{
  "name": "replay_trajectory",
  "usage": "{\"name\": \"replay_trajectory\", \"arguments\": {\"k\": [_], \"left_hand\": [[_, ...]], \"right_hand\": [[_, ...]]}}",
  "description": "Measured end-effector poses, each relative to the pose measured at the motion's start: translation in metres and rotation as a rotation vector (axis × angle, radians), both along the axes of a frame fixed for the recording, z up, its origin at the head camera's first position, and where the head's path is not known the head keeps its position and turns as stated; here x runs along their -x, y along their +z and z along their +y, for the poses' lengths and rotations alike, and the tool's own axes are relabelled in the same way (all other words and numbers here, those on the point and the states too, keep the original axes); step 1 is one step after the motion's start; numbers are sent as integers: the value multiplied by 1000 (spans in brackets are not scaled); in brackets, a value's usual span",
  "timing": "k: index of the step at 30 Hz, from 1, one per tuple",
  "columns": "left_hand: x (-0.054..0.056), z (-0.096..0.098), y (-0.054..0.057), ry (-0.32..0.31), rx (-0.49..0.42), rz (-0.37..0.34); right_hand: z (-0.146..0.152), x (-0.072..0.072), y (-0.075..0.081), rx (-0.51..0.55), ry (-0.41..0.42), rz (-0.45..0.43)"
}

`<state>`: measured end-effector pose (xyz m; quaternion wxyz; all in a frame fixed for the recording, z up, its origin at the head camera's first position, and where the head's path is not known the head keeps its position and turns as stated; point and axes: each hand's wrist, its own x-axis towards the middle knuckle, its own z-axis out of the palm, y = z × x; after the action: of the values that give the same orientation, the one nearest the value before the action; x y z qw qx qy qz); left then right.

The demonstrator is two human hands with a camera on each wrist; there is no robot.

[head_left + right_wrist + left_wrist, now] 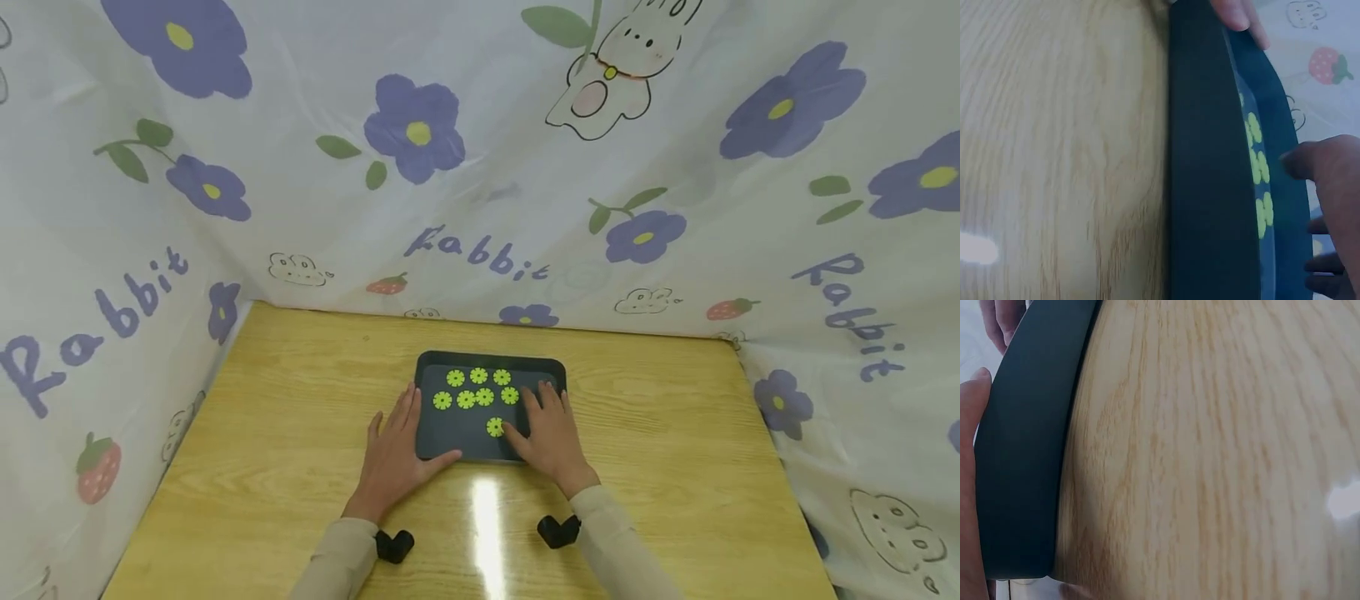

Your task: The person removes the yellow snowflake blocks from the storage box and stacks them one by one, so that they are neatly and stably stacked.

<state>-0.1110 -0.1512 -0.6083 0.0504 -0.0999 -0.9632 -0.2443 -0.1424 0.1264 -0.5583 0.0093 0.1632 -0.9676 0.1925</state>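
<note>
A dark shallow tray [457, 437] lies on the table with several yellow-green notched discs [478, 376] on its floor. Most of the discs are in two rows toward the back; one separate disc [495, 427] lies nearer the front. My left hand [393, 454] rests against the tray's left side, fingers straight along the rim and thumb along the front edge. My right hand [553, 437] reaches over the right part of the tray with fingers spread. Its thumb tip is at the separate disc. In the right wrist view, the tray wall [1210, 162] partly hides the discs.
The wooden table [315, 375] surrounds the tray. White cloth [480, 200] printed with purple flowers and rabbits hangs at the back and both sides. Dark wrist-worn devices [395, 547] sit at both cuffs.
</note>
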Motion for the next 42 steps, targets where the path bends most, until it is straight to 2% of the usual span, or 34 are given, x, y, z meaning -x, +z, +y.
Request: {"name": "replay_trajectory", "arguments": {"k": [3, 6, 9, 13, 19, 25, 30, 37, 42], "left_hand": [[2, 1, 2, -9, -22, 28], [2, 2, 3, -11, -31, 21], [2, 4, 4, -13, -36, 3], [0, 6, 1, -14, -73, -4], [-7, 7, -10, -2, -174, -42], [-11, 6, -17, 25, -308, -75], [-12, 6, -20, 37, -373, -82], [-10, 6, -25, 48, -394, -50], [-11, 7, -27, 58, -395, -31]], "right_hand": [[-4, 4, -1, 37, 17, 55], [-9, 6, -2, 97, 42, 48], [-13, 8, -7, 132, 52, -16], [-16, 8, -16, 123, 58, -122], [-19, 5, -20, 138, 53, -195], [-20, 5, -21, 177, 55, -203], [-20, 7, -24, 201, 41, -233], [-21, 10, -23, 204, 43, -254], [-21, 10, -23, 201, 79, -230]]}}
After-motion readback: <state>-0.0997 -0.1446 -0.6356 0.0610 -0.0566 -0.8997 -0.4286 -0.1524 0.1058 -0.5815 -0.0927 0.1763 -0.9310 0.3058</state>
